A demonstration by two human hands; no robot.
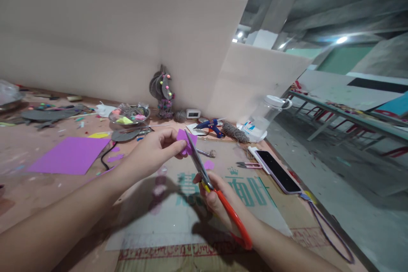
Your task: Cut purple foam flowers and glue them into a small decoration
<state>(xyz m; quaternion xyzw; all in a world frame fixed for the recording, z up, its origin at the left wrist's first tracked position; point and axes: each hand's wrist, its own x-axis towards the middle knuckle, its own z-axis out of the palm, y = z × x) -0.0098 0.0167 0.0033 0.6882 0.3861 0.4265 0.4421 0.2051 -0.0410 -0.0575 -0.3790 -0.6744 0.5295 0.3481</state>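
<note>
My left hand (167, 146) pinches a small piece of purple paper (182, 137) between thumb and fingers, above the middle of the table. Red-handled scissors (234, 216) are in my right hand (219, 193), their blades pointing up and away from me. The blades lie against the right side of the purple piece; whether they are cutting into it I cannot tell. Beneath both hands lies a translucent sheet (143, 225) with green characters printed on it. A small purple scrap (209, 165) rests on that sheet, just beyond my right hand.
Left of my arm lies a large purple sheet (70, 155). Farther back are a bowl of scraps (129, 121), a grey ornament with colored beads (164, 89), a blue glue gun (210, 126) and grey yarn (235, 131). Small snips (250, 165), a phone (279, 172) and a clear jug (263, 114) stand right.
</note>
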